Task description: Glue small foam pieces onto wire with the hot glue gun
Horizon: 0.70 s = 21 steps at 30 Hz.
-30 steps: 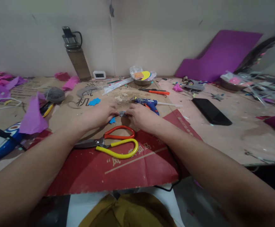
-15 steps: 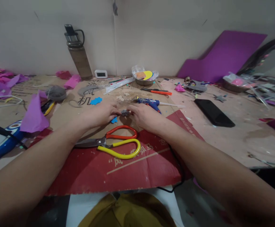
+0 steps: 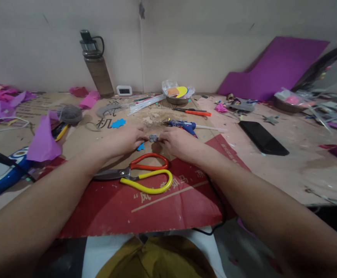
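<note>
A small grey piece (image 3: 153,138) sits between my two hands over the cardboard. My left hand (image 3: 132,138) has its fingers pressed together at the piece's left edge. From the other side, the curled fingertips of my right hand (image 3: 172,139) touch or nearly touch it. A small blue piece (image 3: 140,146) lies just below my left fingertips, and a blue cloud-like cutout (image 3: 118,123) is beyond that hand. Scissors with red and yellow handles (image 3: 147,175) rest nearer to me. Behind my right hand lies a blue glue gun (image 3: 182,125).
Beyond the hands stand a tilted bottle (image 3: 97,69), a small white clock (image 3: 124,90) and a bowl (image 3: 177,99). Grey yarn (image 3: 70,114) and purple paper (image 3: 44,139) are left. A black phone (image 3: 262,138) lies right; a black cable (image 3: 222,208) hangs at the front edge.
The fingertips of both hands have drawn slightly apart, and more of the small grey piece shows between them. The view has shifted slightly.
</note>
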{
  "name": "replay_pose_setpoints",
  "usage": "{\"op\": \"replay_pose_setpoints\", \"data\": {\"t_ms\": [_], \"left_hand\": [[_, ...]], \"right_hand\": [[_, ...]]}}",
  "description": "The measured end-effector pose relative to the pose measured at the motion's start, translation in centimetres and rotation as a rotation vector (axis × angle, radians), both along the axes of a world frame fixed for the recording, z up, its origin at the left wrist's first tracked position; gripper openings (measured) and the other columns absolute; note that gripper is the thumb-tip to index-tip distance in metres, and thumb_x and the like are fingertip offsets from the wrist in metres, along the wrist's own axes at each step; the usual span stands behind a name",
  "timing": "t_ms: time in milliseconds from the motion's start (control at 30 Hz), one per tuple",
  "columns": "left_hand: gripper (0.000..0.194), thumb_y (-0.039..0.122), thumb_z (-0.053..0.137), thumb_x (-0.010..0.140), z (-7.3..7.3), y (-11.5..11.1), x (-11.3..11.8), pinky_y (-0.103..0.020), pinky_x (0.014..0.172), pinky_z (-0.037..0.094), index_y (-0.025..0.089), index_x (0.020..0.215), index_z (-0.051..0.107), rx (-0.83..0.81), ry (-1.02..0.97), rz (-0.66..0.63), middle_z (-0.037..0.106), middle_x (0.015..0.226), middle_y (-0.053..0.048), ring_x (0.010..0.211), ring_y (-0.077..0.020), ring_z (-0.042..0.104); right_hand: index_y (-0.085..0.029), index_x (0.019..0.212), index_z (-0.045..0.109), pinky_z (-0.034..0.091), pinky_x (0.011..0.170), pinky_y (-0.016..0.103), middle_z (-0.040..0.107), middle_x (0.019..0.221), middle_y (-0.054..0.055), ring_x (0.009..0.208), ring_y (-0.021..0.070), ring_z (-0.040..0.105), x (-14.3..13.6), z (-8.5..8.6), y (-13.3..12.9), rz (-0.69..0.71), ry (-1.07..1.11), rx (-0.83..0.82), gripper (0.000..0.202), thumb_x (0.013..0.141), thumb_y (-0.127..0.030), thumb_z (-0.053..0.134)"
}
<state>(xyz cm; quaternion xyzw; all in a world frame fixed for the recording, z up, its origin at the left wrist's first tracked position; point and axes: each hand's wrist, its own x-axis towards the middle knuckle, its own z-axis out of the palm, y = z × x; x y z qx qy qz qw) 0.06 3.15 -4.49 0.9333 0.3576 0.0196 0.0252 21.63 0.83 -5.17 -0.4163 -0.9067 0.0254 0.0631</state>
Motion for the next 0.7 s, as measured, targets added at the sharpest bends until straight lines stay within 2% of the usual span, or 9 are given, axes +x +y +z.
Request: {"op": "replay_pose_setpoints", "data": {"t_ms": [200, 300, 400, 500, 700], "left_hand": [[0.031, 0.027, 0.047, 0.090, 0.5, 0.4, -0.3, -0.027, 0.084, 0.048, 0.021, 0.104, 0.074, -0.061, -0.112, 0.003, 0.071, 0.100, -0.006, 0.090, -0.0164, 0.063], [0.029, 0.028, 0.049, 0.090, 0.8, 0.3, -0.4, -0.026, 0.081, 0.048, 0.020, 0.105, 0.072, -0.101, -0.194, -0.017, 0.073, 0.099, -0.005, 0.089, -0.0163, 0.065], [0.028, 0.028, 0.053, 0.088, 1.0, 0.2, -0.7, -0.027, 0.082, 0.048, 0.020, 0.106, 0.072, -0.062, -0.247, 0.010, 0.074, 0.102, -0.006, 0.090, -0.0165, 0.066], [0.026, 0.027, 0.056, 0.085, 1.4, 0.2, -1.1, -0.027, 0.080, 0.048, 0.020, 0.103, 0.073, -0.012, -0.311, 0.073, 0.075, 0.100, -0.006, 0.087, -0.0158, 0.066], [0.027, 0.034, 0.060, 0.083, 2.2, 0.7, -2.3, -0.026, 0.071, 0.049, 0.018, 0.098, 0.075, 0.064, -0.493, 0.313, 0.075, 0.090, -0.006, 0.077, -0.0153, 0.065]], "right_hand": [[-0.014, 0.089, 0.065, 0.037, 0.064, 0.027, 0.069, 0.086, 0.008, 0.076, 0.0169, 0.060, 0.4, 0.4, -0.4, -0.184, 0.154, 0.051, 0.012, 0.085, -0.022, 0.057], [-0.016, 0.085, 0.063, 0.037, 0.065, 0.027, 0.069, 0.083, 0.008, 0.076, 0.0170, 0.060, 0.5, 0.5, -0.4, -0.234, 0.140, 0.025, 0.009, 0.086, -0.020, 0.056], [-0.016, 0.084, 0.064, 0.037, 0.065, 0.027, 0.069, 0.082, 0.008, 0.076, 0.0180, 0.061, 0.3, 0.7, -0.3, -0.291, 0.131, -0.014, 0.010, 0.086, -0.019, 0.055], [-0.014, 0.084, 0.065, 0.039, 0.066, 0.028, 0.070, 0.083, 0.011, 0.076, 0.0187, 0.062, 0.2, 0.9, -0.3, -0.306, 0.109, -0.026, 0.014, 0.088, -0.018, 0.052], [-0.014, 0.085, 0.066, 0.041, 0.071, 0.030, 0.070, 0.088, 0.013, 0.080, 0.0205, 0.063, 0.2, 0.8, -0.1, -0.259, 0.124, 0.005, 0.020, 0.092, -0.018, 0.048]]}}
